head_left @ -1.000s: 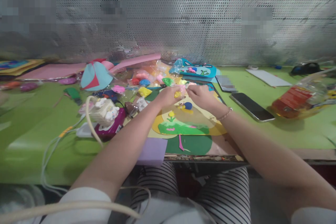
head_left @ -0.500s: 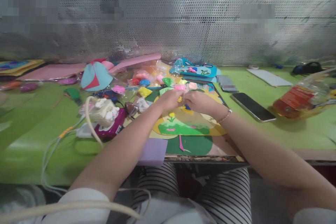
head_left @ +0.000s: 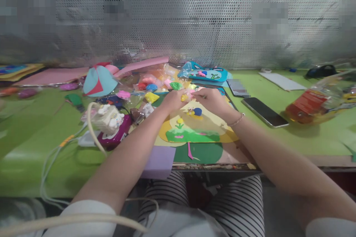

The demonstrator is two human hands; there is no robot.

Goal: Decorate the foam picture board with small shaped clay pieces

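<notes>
Yellow, soft-looking material shows as a small piece at the fingertips of the left hand, just above the middle of the frame. We take those fingers to be closed on it, the thumb side turned inward, probably so that the other hand can get at it. The right hand meets it from the right with its fingers bunched narrow; we cannot tell whether they pinch anything. Both hands are over the upper part of the yellow-edged picture, perhaps to leave its blue-backed figure and yellow flower unpressed below them. We see a yellow packet and a green packet near the left hand, presumably grouped for easy reach. At centre right the phone lies flat beside the right forearm, and the bottle is farther right, likely kept aside from the work.
</notes>
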